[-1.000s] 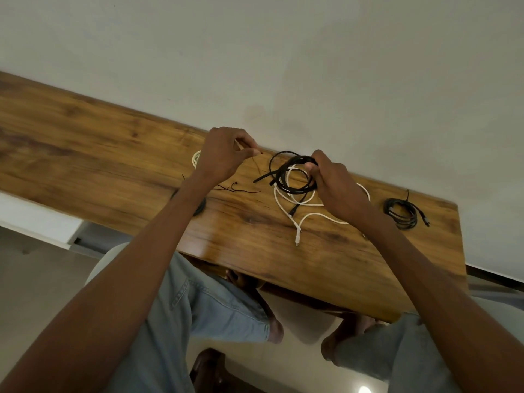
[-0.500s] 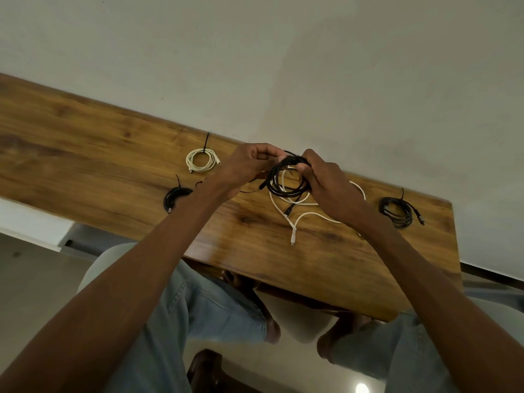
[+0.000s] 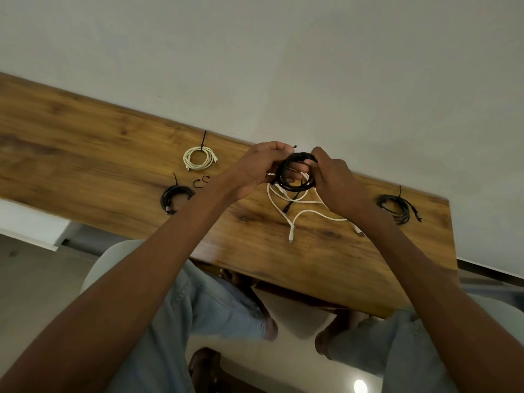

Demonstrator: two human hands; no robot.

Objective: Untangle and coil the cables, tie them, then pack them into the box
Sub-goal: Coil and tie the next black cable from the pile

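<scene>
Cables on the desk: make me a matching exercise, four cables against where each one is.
1. white coil
2. loose white cable
3. black coil with no hand on it, right
4. black coil being tied

A. held in both hands
B. far right of the desk
C. uncoiled, under the hands
D. tied, near the wall

Pairs: 1-D, 2-C, 3-B, 4-A

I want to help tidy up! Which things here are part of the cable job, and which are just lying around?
Part of the job:
black coil, held by left hand and right hand
loose white cable
tied white coil
two tied black coils
spare ties

Just there:
wooden table
wall
</scene>
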